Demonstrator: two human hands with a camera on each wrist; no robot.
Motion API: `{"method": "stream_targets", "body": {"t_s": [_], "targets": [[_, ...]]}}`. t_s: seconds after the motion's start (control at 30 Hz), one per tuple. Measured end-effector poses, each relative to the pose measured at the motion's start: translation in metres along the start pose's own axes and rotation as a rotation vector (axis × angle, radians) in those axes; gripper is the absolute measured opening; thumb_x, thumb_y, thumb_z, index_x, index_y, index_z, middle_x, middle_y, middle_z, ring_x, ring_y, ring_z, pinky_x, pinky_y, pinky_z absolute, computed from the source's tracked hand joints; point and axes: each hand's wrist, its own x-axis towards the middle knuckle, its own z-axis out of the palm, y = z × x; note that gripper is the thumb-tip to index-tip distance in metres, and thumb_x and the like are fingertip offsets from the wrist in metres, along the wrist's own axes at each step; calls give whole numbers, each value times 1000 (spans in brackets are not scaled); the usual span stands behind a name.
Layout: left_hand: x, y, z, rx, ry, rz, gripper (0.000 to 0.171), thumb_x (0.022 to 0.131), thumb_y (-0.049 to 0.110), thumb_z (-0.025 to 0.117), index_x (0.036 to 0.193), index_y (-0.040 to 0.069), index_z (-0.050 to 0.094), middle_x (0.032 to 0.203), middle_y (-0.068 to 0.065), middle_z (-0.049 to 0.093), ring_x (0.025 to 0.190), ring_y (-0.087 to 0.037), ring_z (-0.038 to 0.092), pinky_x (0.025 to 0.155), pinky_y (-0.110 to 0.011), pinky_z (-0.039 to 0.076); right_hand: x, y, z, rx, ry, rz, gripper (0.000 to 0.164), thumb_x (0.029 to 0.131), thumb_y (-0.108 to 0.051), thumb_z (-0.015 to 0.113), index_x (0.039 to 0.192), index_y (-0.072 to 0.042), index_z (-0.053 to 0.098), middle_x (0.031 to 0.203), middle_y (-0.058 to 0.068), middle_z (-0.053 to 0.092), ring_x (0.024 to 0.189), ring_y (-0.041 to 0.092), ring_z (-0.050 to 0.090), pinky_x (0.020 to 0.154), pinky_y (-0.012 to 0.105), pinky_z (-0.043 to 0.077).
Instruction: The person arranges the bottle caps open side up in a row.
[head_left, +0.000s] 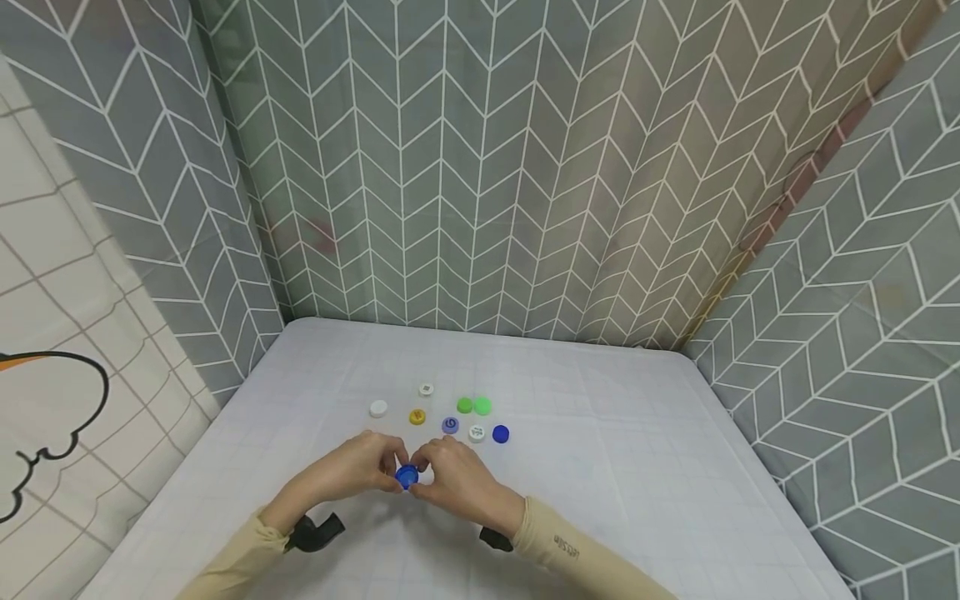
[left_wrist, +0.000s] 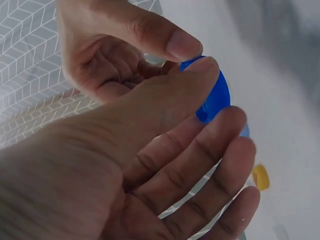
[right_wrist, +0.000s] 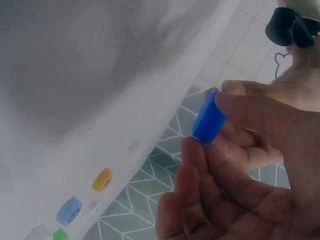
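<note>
A blue bottle cap [head_left: 407,477] is held between both hands near the front of the table, its hollow side facing up toward the head camera. My left hand [head_left: 358,467] pinches one side of it with thumb and fingertips. From the other side, my right hand [head_left: 459,477] pinches the same cap. In the left wrist view the thumbs of both hands meet at the upper rim of the blue cap [left_wrist: 219,95]. The right wrist view shows the cap [right_wrist: 210,120] edge-on between thumb and fingers, with the other fingers loosely bent below.
Beyond the hands, several caps lie on the white-covered table [head_left: 600,450]: a yellow cap [head_left: 417,417], a pale blue cap [head_left: 450,425], a green cap [head_left: 465,405], a light green cap [head_left: 482,406], a dark blue cap [head_left: 501,433] and white caps [head_left: 378,408]. Patterned curtains [head_left: 465,167] surround the table.
</note>
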Motion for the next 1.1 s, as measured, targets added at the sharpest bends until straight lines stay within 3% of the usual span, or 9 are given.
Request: {"method": "stream_targets", "body": {"t_s": [0.23, 0.53, 1.1], "targets": [[5, 0, 16, 10, -29, 13, 20, 71, 12, 82, 84, 13, 66, 67, 11, 59, 61, -2, 51, 55, -20, 44, -8, 4, 7, -45, -40, 6, 22, 76, -24, 79, 95, -14, 75, 81, -9, 69, 69, -1, 48, 61, 12, 35], [12, -6, 29, 4, -58, 52, 22, 68, 8, 84, 80, 11, 65, 65, 11, 56, 59, 0, 49, 55, -19, 43, -10, 9, 15, -79, -124, 42, 25, 73, -24, 82, 96, -16, 74, 83, -11, 70, 71, -1, 51, 66, 15, 40], [18, -7, 43, -14, -80, 0, 23, 67, 6, 83, 82, 9, 65, 69, 7, 60, 60, -3, 52, 57, -20, 45, -12, 16, 22, -34, -175, 45, 23, 73, -19, 82, 93, -12, 73, 78, -9, 67, 67, 0, 45, 62, 14, 38]]}}
